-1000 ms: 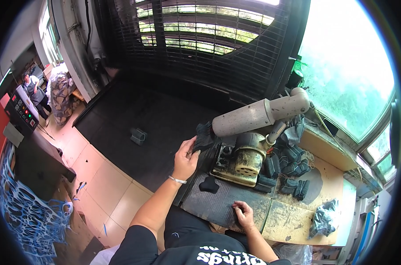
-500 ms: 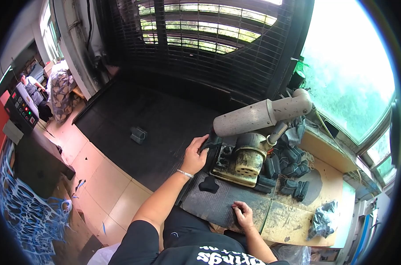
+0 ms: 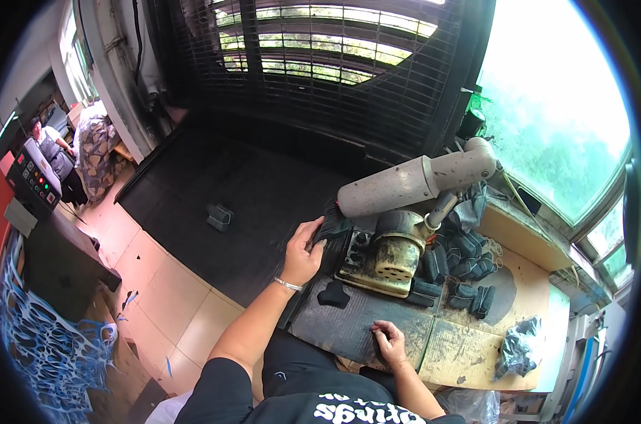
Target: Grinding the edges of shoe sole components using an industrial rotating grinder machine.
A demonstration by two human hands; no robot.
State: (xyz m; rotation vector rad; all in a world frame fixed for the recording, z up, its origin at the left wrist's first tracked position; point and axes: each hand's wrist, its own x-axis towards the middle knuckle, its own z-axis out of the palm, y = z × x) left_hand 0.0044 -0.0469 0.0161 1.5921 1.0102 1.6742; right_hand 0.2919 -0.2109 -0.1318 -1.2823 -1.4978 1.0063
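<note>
My left hand (image 3: 303,258) is closed on a black ribbed piece, perhaps fabric (image 3: 332,225), pinched between thumb and fingers. That piece is held up at the open end of a grey metal tube (image 3: 385,188), and a small reddish spot shows where they meet. The tube belongs to a blower-like machine with a soot-stained yellowish housing (image 3: 397,258) just right of the hand. My right hand (image 3: 390,343) rests at the near edge of a worn cardboard sheet (image 3: 363,321), its fingers curled in with nothing visible in them. A flat black scrap (image 3: 333,295) lies on the cardboard between the hands.
Several dark padded pieces (image 3: 469,265) are heaped right of the machine, near a plastic-wrapped bundle (image 3: 518,348). One dark piece (image 3: 220,218) lies on the black surface (image 3: 172,184) at left. A control panel (image 3: 38,173) and another person (image 3: 52,145) are farther left.
My left hand has shifted slightly left, and the ribbed piece has turned up more into view against the tube's end. My right hand stays put. The person at far left has straightened up.
</note>
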